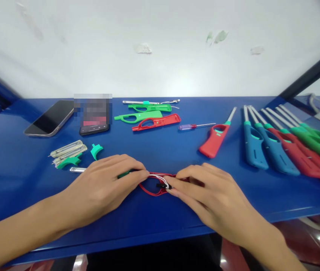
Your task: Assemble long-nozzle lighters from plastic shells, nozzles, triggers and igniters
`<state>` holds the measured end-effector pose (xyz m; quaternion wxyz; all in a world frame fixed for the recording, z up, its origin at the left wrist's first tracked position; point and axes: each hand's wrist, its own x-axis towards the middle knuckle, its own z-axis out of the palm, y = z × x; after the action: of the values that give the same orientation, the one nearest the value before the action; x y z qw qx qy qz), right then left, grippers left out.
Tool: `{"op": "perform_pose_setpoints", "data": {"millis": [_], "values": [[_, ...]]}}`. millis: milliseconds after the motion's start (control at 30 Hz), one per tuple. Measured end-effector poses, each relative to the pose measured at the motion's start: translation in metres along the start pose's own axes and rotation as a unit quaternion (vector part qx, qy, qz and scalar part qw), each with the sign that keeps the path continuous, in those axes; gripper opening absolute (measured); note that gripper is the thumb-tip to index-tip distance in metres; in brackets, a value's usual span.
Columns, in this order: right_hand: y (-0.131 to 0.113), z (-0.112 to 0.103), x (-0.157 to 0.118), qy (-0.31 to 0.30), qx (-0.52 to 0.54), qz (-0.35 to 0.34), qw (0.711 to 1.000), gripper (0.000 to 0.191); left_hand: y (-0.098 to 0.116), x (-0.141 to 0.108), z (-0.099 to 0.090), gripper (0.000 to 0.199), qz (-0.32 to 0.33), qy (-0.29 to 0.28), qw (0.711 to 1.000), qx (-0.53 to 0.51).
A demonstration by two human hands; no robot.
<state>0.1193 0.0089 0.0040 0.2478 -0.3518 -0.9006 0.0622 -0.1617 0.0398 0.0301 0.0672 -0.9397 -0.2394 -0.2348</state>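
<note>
Near the front of the blue table, both hands work on a red lighter casing half that lies on its side. My left hand is closed over its left end, where a metal lighter tube sticks out to the left from under the palm. Closed on the right part of the casing, my right hand pinches a small black part with thumb and forefinger. White wires run between the two hands above the casing's finger loop. The palms hide both ends of the casing.
Clear fuel tanks and green triggers lie at left, with two phones behind. Loose casing halves, a screwdriver and a red lighter lie beyond my hands. Several assembled lighters are lined up at right.
</note>
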Motion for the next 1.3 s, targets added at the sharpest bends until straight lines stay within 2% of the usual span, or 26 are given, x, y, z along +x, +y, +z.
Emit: {"op": "perform_pose_setpoints", "data": {"millis": [700, 1300], "values": [[-0.0010, -0.0015, 0.0026, 0.022, -0.008, -0.011, 1.000, 0.023, 0.0008, 0.0007, -0.0023, 0.032, -0.014, -0.007, 1.000, -0.011], [-0.0001, -0.0024, 0.0032, 0.004, -0.008, -0.015, 1.000, 0.023, 0.0015, 0.0015, -0.0007, 0.029, -0.010, -0.004, 1.000, -0.001]]}}
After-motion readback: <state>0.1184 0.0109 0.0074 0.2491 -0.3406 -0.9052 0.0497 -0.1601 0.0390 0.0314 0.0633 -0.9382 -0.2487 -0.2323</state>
